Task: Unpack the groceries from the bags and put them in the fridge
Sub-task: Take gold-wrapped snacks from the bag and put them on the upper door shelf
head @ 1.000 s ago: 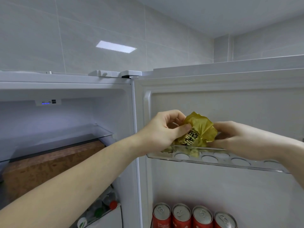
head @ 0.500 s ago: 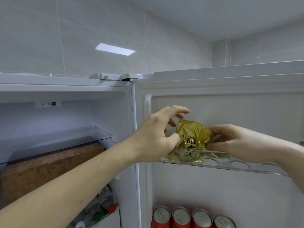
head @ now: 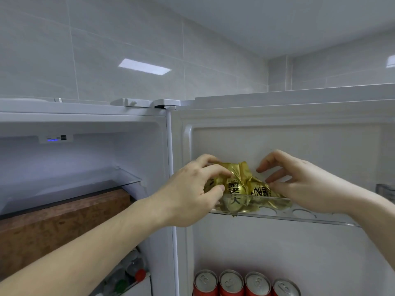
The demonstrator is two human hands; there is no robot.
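Note:
Two gold foil snack packets with black print sit on the clear egg tray point(head: 310, 215) of the open fridge door, one point(head: 236, 189) on the left and one point(head: 259, 191) on the right. My left hand point(head: 192, 195) grips the left packet, fingers curled over its top and thumb pressed on its front. My right hand point(head: 303, 184) hovers at the right packet with its fingers loosely curled; the thumb touches the wrapper's edge and the fingertips are just off it.
Several red cans point(head: 230, 283) stand in the door shelf below. Inside the fridge a brown wooden-looking box point(head: 64, 221) lies under a glass shelf point(head: 119, 180), with bottles point(head: 132, 272) lower down. The door's inner wall is right behind the packets.
The packets have been lowered onto the egg tray. My left hand has closed over the left packet again, and my right hand has loosened its fingers and lifted slightly.

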